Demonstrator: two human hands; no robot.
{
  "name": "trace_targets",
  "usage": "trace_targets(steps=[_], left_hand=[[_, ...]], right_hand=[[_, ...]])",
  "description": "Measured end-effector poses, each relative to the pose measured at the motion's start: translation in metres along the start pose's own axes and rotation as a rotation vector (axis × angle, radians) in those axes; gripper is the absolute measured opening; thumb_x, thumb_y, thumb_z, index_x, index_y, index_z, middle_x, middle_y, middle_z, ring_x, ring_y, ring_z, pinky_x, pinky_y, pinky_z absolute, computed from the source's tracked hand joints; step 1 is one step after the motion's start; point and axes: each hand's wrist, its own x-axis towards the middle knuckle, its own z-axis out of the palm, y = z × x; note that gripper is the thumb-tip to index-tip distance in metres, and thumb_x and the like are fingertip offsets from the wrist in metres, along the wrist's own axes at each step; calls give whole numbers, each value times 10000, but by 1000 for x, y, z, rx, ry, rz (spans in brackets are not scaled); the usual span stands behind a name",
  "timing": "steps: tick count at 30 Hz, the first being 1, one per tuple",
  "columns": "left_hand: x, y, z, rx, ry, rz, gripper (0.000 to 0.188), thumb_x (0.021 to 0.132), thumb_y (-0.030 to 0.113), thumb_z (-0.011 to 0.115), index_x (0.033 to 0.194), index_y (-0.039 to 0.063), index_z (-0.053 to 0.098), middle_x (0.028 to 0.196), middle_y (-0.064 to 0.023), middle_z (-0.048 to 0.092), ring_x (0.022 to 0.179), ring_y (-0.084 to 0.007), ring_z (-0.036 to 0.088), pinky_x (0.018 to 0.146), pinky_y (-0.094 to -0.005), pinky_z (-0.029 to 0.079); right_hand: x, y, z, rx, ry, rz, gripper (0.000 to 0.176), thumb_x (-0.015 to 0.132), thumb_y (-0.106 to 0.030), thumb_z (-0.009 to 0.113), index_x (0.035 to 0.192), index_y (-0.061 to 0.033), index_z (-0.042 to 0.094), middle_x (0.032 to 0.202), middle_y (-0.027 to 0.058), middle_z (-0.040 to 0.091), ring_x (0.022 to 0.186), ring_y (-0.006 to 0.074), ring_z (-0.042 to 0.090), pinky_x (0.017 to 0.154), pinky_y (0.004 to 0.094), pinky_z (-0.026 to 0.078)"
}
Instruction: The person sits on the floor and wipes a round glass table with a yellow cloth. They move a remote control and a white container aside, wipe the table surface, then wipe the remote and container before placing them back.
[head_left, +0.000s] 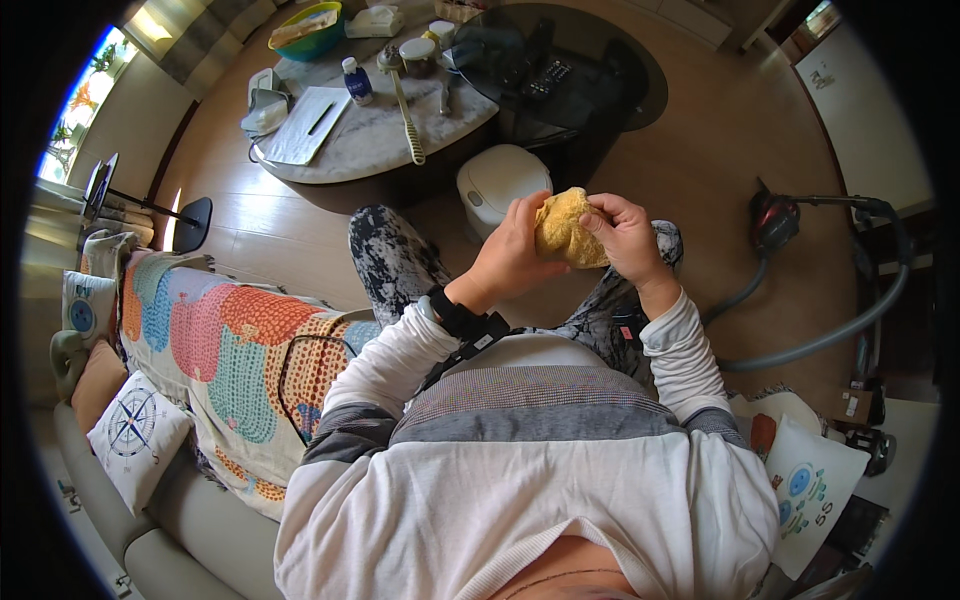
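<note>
A bunched yellow terry cloth (568, 225) is held up in front of me, above my knees. Its left side rests against my left hand (510, 247), whose fingers curve around the edge. My right hand (628, 234) pinches the right side of the cloth between thumb and fingers. Whether something is wrapped inside it cannot be seen. Just beyond the hands, on the floor, stands a white lidded bin (501, 184). A black strap device sits on my left wrist.
Ahead, a marble-topped coffee table (457, 124) carries a long-handled brush (407, 112), a blue bottle (358, 81), papers (309, 124) with a pen, and jars. A dark glass top (592, 97) adjoins it. A vacuum cleaner (776, 217) with its hose lies right. The sofa (202, 536) extends left.
</note>
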Motion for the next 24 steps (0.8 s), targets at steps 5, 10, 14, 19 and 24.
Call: trace_targets(steps=[5,10,14,19,24], left_hand=[[8,-13,-9,-309,-232,-151,599,775,43,696,1302,5,414,1118,-133,588,1043,-213,583,869,-299,476],[12,-31,-18,-818,-414,-357,429,893,42,558,1296,-13,421,1102,-83,607,1027,-136,564,874,-272,461],[12,-21,-23,-457,-461,-252,426,860,191,680,1211,4,529,1032,-54,625,955,-99,557,850,-261,463],[17,-22,-23,-544,-359,-580,335,850,206,697,1107,6,612,949,-45,658,844,-116,605,754,-257,501],[22,-27,-18,29,-79,-288,275,769,181,704,992,34,639,886,-96,646,793,-204,636,703,-325,519]], right_hand=[[2,-12,3,228,-106,99,461,876,-16,623,1315,-8,482,962,40,660,867,74,599,798,215,484],[4,-13,0,198,-105,112,574,831,119,482,1380,-12,377,1053,67,618,954,112,585,874,231,454],[5,-1,9,113,26,-25,459,813,138,443,1249,-3,463,1101,90,596,987,140,585,881,250,452],[0,22,0,-653,302,-264,275,820,60,565,1082,-21,587,1002,60,595,855,142,586,764,241,475],[-17,38,0,26,26,328,390,917,-323,570,1199,-55,547,1116,69,578,904,164,577,770,284,486]])
